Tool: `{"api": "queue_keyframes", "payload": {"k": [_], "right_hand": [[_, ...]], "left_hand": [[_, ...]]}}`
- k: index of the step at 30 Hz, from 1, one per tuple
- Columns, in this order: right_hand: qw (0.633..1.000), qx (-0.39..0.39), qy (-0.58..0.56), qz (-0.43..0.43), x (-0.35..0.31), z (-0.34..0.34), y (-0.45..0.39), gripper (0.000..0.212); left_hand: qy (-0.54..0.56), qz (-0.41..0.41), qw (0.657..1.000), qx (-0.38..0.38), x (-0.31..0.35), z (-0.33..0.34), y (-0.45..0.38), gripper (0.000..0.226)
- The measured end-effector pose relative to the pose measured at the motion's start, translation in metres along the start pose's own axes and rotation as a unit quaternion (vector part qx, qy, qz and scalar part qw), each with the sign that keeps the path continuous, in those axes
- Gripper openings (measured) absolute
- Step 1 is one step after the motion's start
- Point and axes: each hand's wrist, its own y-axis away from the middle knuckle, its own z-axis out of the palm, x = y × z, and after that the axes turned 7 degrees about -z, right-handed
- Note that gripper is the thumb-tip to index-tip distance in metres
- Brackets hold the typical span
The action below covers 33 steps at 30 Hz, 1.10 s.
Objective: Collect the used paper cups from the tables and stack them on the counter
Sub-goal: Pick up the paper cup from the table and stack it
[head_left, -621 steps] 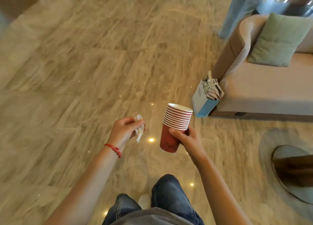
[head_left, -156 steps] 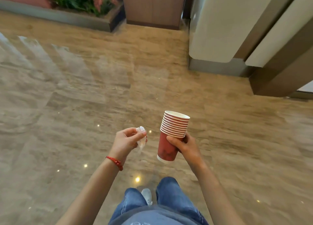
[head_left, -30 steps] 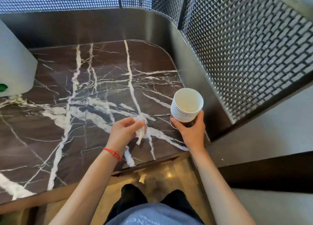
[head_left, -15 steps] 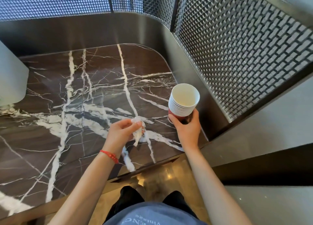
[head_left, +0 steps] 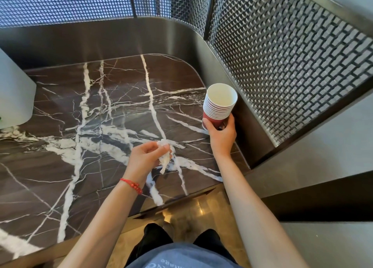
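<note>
Leftmost, a pale rounded object (head_left: 14, 94) stands on the counter (head_left: 60, 126) at the frame's edge; what it is cannot be told. That counter is dark brown marble with white veins, bordered behind and on the right by a dark metal wall (head_left: 101, 37) topped with woven mesh (head_left: 282, 55).

Nearer the middle, the left hand (head_left: 145, 160) hangs above the counter's front part, a red bracelet (head_left: 132, 186) on its wrist. Its thumb and fingers are curled in and pinch a crumpled white tissue (head_left: 165, 160), which droops below the fingertips; whether it touches the marble is unclear.

Further right, the right hand (head_left: 222, 136) grips the cups (head_left: 219, 106), a nested stack of red paper cups with white rims and a white inside. Thumb on the left side and fingers wrapped round the right clasp the lowest cup near its base. The stack stands roughly upright, tilted slightly, close to the counter's right edge and just beside the metal wall; its base is hidden by the hand, so whether it rests on the marble cannot be told.

Below, tan floor (head_left: 181, 213) shows between counter and the person's dark trousers.
</note>
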Motion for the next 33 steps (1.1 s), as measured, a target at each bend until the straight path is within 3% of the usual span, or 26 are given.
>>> {"api": "queue_keyframes", "payload": {"k": [7,15,22,27,33], "right_hand": [[0.999,-0.024,-0.022,0.034,0.004,-0.005,0.006,0.071],[0.994,-0.089,0.05,0.032,0.001,-0.035,0.042,0.057],[0.967,-0.187,0.144,-0.093,-0.005,-0.074,0.078,0.041],[0.925,-0.275,0.19,-0.182,0.006,-0.106,0.103,0.044],[0.872,-0.292,0.232,-0.317,0.034,-0.152,0.138,0.04]], "left_hand": [[0.005,-0.008,1.0,0.0,-0.001,-0.003,0.0,0.012],[0.016,-0.016,1.0,-0.015,-0.009,-0.004,0.003,0.014],[0.031,-0.005,0.999,0.026,-0.03,0.001,0.035,0.01],[0.054,0.008,0.995,0.088,-0.061,0.017,0.076,0.01],[0.054,-0.031,0.989,0.134,-0.119,0.046,0.125,0.015]]}}
